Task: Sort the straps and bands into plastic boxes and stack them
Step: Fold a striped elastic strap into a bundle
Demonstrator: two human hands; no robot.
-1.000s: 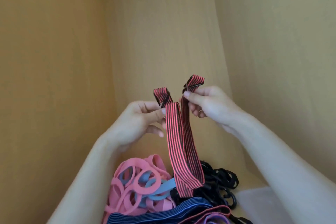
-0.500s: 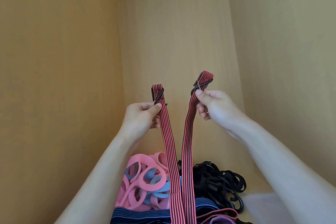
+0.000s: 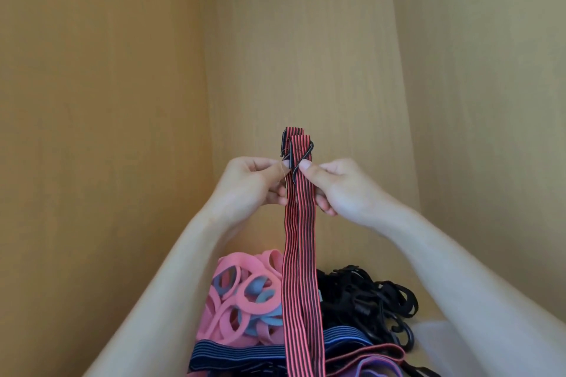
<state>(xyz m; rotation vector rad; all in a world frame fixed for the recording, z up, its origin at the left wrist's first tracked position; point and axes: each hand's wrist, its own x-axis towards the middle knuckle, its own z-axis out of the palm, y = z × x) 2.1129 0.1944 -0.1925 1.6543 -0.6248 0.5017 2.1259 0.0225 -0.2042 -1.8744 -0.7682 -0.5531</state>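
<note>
Tan wood-grain walls (image 3: 300, 40) meeting in corner, evenly lit.

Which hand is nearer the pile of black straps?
Right. The right hand is above the black straps; the left hand is across the striped strap from them.

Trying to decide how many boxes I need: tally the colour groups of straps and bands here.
Red-and-black striped strap, held up: 1
Pink-and-blue loop heap: 1
Black strap heap: 1
Navy striped band: 1
Maroon-and-purple band: 1
Total: 5 groups; pieces within heaps cannot be counted.
</note>
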